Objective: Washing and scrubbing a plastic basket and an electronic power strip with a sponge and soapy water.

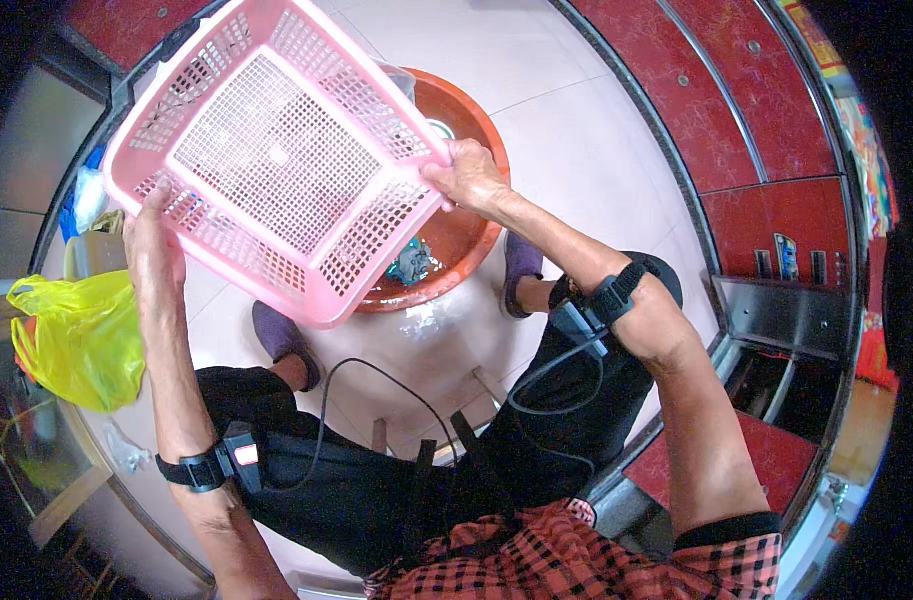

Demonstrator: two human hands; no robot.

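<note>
A pink plastic basket (344,296) with mesh sides and bottom is held up, tilted, with its inside facing me. My left hand (156,240) grips its rim at the lower left, the thumb over the edge. At the opposite end, my right hand (467,178) holds the corner of the rim. Behind and partly under the basket, an orange-brown plastic basin (480,251) stands on the floor between my feet. A grey and teal item (413,262) lies in the basin, where water seems to glisten. The basket hides much of the basin.
Water lies on the tiled floor (426,326) by the basin. A yellow-green plastic bag (88,341) is at the left, beside my left forearm. Red cabinets (771,112) line the right side. Cables run from devices strapped to both my forearms across my lap.
</note>
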